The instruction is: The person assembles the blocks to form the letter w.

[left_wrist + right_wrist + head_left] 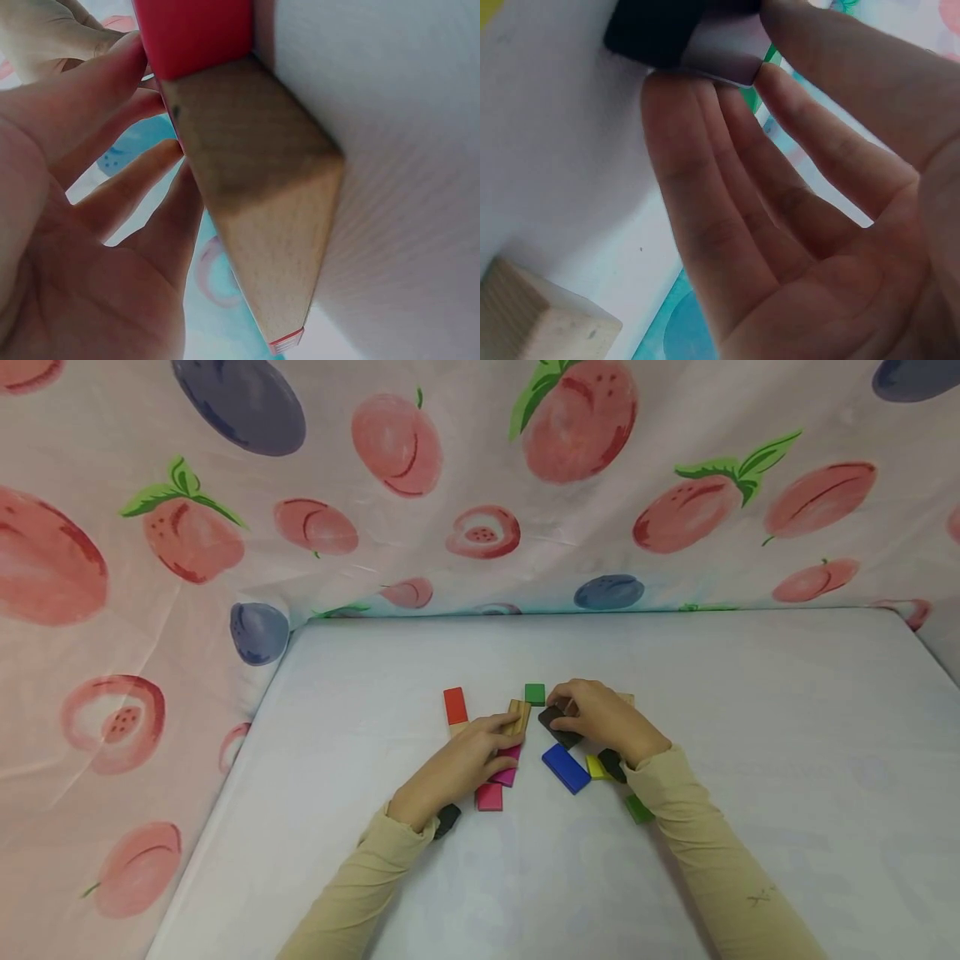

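My right hand [606, 717] pinches a black block [558, 727] between thumb and fingers. In the right wrist view, the fingertips meet the lower edge of that black block [656, 34], and the thumb lies at its upper side. My left hand [459, 768] rests over a row of blocks with its fingers extended. Its fingertips touch a natural wood block [517, 715] and a magenta block [508, 767]. A pinkish-red block [490, 798] lies just below these. Seen from the left wrist, a red block [199, 34] adjoins a wooden one [247, 142].
A red block [454, 705] lies at the left and a green block [535, 695] behind the hands. Between and under the arms are blue [566, 768], yellow [597, 767] and green [640, 810] blocks. White cloth covers the table [375, 668]; a fruit-print curtain [420, 543] hangs behind.
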{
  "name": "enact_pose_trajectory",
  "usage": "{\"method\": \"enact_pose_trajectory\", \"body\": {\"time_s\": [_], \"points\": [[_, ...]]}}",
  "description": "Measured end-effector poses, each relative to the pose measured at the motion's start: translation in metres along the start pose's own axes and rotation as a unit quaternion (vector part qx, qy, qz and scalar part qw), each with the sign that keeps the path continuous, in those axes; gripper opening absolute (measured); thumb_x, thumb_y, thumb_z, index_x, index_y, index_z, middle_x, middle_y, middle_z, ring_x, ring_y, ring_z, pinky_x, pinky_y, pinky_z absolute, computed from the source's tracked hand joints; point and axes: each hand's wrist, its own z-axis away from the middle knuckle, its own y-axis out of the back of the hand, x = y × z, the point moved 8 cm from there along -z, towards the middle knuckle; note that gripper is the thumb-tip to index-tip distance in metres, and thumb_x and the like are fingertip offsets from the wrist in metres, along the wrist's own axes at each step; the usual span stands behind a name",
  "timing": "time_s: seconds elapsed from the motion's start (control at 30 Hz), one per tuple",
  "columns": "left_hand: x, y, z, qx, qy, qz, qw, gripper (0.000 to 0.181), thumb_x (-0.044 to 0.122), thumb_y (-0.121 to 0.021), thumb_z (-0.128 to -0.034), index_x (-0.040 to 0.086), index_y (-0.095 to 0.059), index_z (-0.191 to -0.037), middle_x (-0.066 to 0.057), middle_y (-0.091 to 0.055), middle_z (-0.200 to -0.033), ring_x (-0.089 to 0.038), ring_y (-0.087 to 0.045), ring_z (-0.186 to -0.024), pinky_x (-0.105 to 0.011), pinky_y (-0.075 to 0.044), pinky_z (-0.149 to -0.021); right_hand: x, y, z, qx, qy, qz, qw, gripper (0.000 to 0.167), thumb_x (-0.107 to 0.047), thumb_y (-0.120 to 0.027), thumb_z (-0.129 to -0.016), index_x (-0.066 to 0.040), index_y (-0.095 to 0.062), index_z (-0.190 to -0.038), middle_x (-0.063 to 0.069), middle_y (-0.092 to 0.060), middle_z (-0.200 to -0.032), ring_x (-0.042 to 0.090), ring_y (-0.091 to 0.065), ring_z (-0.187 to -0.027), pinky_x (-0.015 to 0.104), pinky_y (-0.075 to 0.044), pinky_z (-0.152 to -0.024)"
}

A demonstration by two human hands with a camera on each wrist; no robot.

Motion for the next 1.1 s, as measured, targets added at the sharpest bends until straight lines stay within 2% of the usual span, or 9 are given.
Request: {"method": "enact_pose_trajectory", "body": {"time_s": [0.63,1.1], "points": [[0.0011,0.0007,0.0003,-0.001,-0.006,-0.002,1.0000,0.041,0.018,-0.070,-0.0932,0.005,-0.064,-0.132,-0.014,-0.044,-0.152,-0.030,-0.044,-0.139,-0.038,-0.044,-0.110,0.0040,0.0015,-0.0002,0.013,-0.015,-0.029,0.9994,0.023,-0.006,-0.071,-0.091,0.003,-0.065,-0.111,0.018,-0.068,-0.102,0.028,-0.064,-0.094,0.038,-0.056,-0.078],[0.0012,0.0015,-0.0004,0.000,-0.006,-0.005,1.0000,0.042,0.019,-0.071,-0.0927,0.005,-0.064,-0.132,-0.014,-0.045,-0.152,-0.029,-0.045,-0.139,-0.038,-0.044,-0.109,0.0051,0.0026,0.0000,0.029,-0.019,-0.038,0.9987,0.024,-0.008,-0.073,-0.090,0.002,-0.065,-0.110,0.017,-0.068,-0.102,0.029,-0.064,-0.095,0.039,-0.056,-0.081]]}}
